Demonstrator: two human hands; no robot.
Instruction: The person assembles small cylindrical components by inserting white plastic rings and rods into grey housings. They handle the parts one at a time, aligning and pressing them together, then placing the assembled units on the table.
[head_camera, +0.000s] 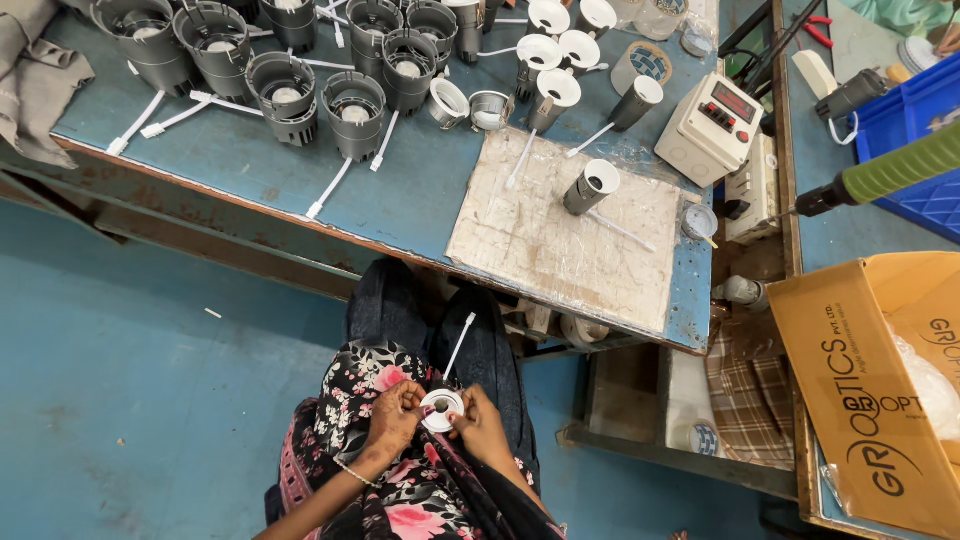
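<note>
Both hands (440, 415) pinching 1 white lamp ring (441, 408); tan printed carton (880, 390) at right.

White round fitting (441, 409) in grip; floral pink-black cloth (400, 495) beneath; blue table (250, 160) beyond, with grey housings (355, 112).

both hands meet low over the lap; left hand (395, 418) and right hand (480, 425) face each other, fingers curled inward, forearms bent close.
</note>
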